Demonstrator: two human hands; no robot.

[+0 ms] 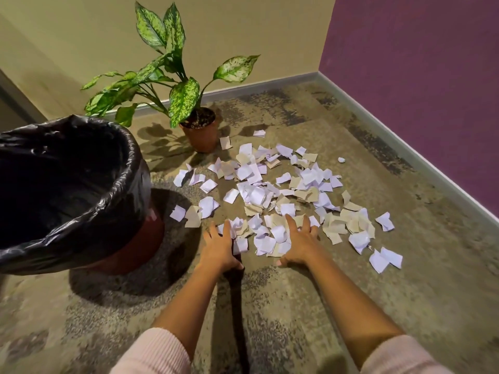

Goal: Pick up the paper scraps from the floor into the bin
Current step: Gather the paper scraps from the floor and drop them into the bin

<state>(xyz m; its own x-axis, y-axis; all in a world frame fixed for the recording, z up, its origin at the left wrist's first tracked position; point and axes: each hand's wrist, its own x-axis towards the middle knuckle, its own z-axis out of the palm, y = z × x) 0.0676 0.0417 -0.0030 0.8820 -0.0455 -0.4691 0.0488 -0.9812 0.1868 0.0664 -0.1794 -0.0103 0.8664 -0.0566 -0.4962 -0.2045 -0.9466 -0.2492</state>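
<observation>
While both hands, left (219, 248), right (298, 244), spread open at paper scraps' (283, 190) near edge, bin (89, 211) left, bare floor (270, 306) behind.

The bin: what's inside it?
The bin is lined with a black bag; its interior looks dark, no paper scraps visible. The near rim hides the bottom.

Glossy plastic bin liner (81, 163), matt paper scraps (270, 190)

Bare carpet (283, 306) near the camera; bin (67, 190) close left, potted plant (201, 130) behind (both floor-standing).
</observation>
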